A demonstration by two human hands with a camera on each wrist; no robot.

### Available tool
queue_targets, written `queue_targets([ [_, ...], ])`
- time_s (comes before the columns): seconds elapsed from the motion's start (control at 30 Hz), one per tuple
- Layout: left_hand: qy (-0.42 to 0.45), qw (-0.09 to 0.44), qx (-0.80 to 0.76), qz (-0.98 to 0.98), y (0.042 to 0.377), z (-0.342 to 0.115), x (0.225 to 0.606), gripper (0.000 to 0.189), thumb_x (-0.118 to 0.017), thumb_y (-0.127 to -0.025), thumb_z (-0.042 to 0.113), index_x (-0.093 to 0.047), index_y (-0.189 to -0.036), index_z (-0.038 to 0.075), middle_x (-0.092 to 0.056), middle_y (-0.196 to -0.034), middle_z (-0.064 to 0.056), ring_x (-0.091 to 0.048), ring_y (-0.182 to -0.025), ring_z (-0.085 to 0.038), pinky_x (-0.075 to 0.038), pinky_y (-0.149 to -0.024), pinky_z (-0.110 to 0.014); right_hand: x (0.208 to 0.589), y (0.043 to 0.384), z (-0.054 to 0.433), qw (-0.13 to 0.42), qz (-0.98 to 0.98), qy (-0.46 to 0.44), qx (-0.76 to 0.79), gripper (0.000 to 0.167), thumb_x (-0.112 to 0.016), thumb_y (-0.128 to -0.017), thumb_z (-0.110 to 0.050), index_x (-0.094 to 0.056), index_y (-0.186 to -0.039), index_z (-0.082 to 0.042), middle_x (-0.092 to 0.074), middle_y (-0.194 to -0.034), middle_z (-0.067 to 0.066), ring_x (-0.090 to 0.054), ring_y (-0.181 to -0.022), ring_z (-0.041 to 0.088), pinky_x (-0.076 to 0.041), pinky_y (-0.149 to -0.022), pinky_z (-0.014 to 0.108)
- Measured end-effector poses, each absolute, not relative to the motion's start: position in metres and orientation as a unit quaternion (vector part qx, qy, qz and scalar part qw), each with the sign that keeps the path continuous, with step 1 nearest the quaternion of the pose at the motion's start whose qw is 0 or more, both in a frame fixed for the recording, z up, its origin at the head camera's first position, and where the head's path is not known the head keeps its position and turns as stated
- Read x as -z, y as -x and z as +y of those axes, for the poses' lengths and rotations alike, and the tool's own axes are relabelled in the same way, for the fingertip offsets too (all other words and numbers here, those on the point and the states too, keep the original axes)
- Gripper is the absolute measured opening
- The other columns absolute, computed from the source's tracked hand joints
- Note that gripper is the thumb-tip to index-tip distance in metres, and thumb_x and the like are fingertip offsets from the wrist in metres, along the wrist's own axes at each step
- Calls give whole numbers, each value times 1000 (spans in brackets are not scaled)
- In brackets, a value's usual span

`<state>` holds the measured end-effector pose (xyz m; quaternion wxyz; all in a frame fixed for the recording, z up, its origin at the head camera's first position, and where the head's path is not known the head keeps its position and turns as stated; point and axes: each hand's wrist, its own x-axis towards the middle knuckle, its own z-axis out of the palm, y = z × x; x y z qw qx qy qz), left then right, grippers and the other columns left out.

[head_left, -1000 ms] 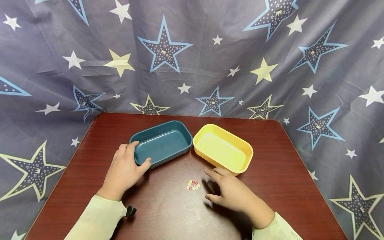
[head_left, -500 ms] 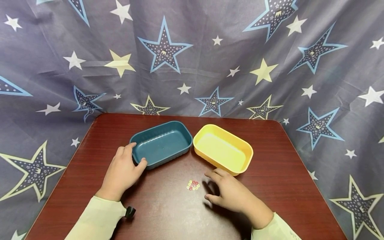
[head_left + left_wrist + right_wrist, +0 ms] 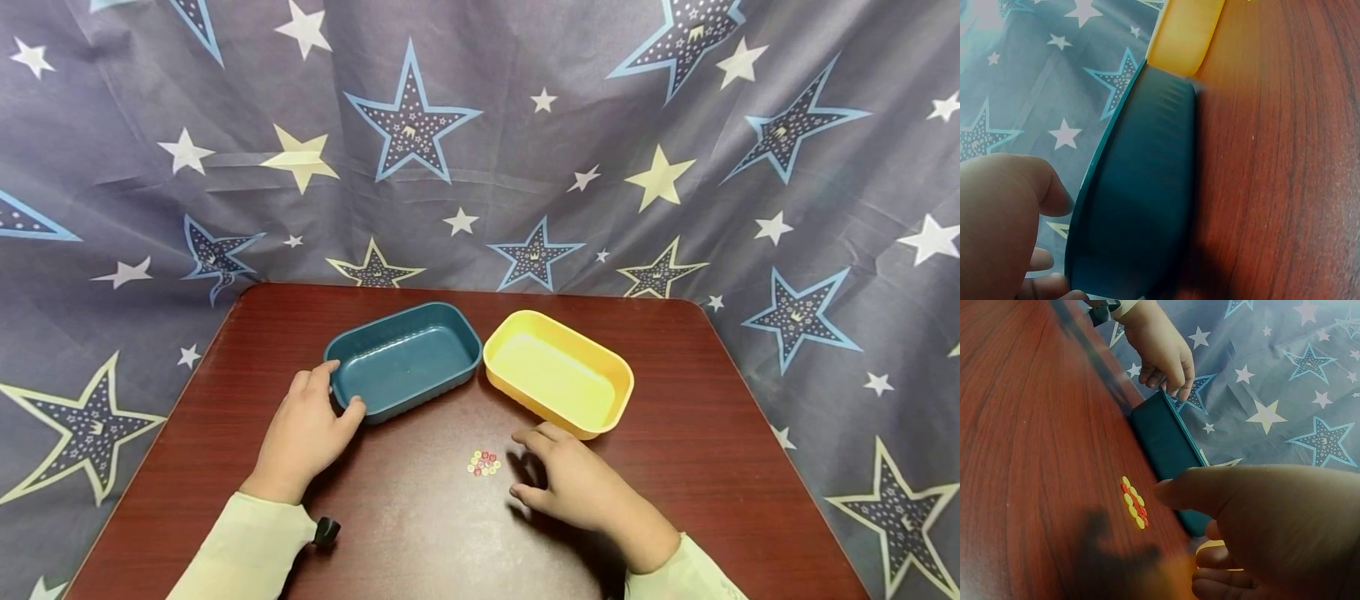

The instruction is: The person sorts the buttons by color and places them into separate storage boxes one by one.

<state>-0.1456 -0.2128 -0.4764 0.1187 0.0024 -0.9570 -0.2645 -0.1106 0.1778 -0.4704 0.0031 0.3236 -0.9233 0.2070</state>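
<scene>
My left hand (image 3: 300, 429) is at the left end of a dark teal plastic bin (image 3: 408, 367), thumb and fingers spread loosely about its rim. Whether the fingertips touch the rim is hard to tell. Just in front of the yellow bin (image 3: 558, 375), my right hand (image 3: 581, 479) hovers palm down with relaxed fingers, holding nothing. To the left of its thumb lies a small cluster of round red and yellow pieces (image 3: 483, 464), button-like, flat on the table. In the right wrist view these pieces (image 3: 1134, 503) lie beside the teal bin (image 3: 1169, 434). Both bins have bare floors.
The bins stand close together, angled, on a reddish-brown wood-grain table (image 3: 420, 533). A grey curtain with stars (image 3: 480, 150) hangs behind and at both sides of the table. A black band (image 3: 326, 532) shows at my left wrist.
My left hand has drawn back slightly to the left and toward me from the teal bin's rim. The bins, the pieces and my right hand have hardly moved.
</scene>
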Motion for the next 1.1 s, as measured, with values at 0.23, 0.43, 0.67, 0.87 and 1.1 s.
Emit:
queue_targets([
  [0.23,-8,117,267,-956,147,-213,481,67,-65,-91,38,-44,-146,5,-50,-125,-20,-57,-103,-36,-49,-89,-57,475,111,177,6,-923,-314,-221,65,-80,-81,-44,-61,-132,-10,-61,-107,0,-57,-87,12,-51,-80,28],
  [0.43,-11,117,272,-955,147,-213,482,66,-65,-92,39,-45,-146,6,-50,-124,-19,-57,-100,-34,-50,-86,-55,478,112,177,13,-923,-316,-221,62,-80,-80,-44,-62,-129,-10,-61,-105,-1,-55,-84,10,-51,-78,27],
  [0.67,-17,116,274,-954,146,-213,485,63,-64,-92,39,-47,-145,9,-51,-119,-15,-55,-94,-29,-50,-80,-51,481,112,174,19,-919,-317,-233,59,-82,-79,-43,-65,-125,-9,-62,-104,0,-58,-84,13,-51,-78,28],
  [0.87,-24,120,277,-953,145,-213,489,59,-63,-93,40,-50,-143,12,-50,-110,-9,-53,-85,-24,-48,-72,-45,482,112,170,12,-919,-315,-238,55,-82,-80,-42,-67,-122,-9,-63,-107,1,-60,-90,14,-52,-83,30],
  [1.1,-28,119,281,-952,145,-213,491,56,-62,-93,42,-51,-142,15,-48,-106,-6,-51,-81,-21,-45,-68,-40,485,114,167,13,-917,-315,-243,50,-81,-81,-39,-68,-118,-8,-64,-103,0,-59,-85,12,-53,-78,28],
])
